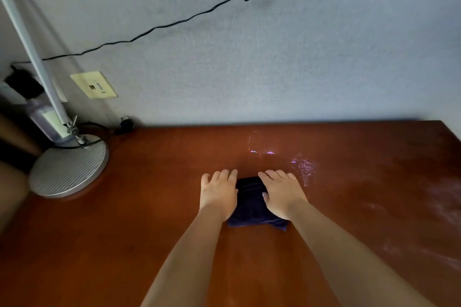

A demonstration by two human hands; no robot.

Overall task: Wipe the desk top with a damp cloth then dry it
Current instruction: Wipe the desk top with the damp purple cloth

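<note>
A folded dark blue cloth (252, 204) lies on the reddish-brown wooden desk top (139, 227) near its middle. My left hand (219, 192) presses flat on the cloth's left side, fingers straight and pointing toward the wall. My right hand (282, 194) presses flat on the cloth's right side, thumb lying across the fabric. Much of the cloth is hidden beneath both hands. Pale streaks and a shiny patch (305, 167) mark the desk just beyond and to the right of my right hand.
A silver lamp with a round ribbed base (67, 169) stands at the desk's far left corner, its arm (30, 45) rising up left. A black cable (174, 22) runs across the grey wall. A wall socket plate (93, 85) sits above the desk's back edge.
</note>
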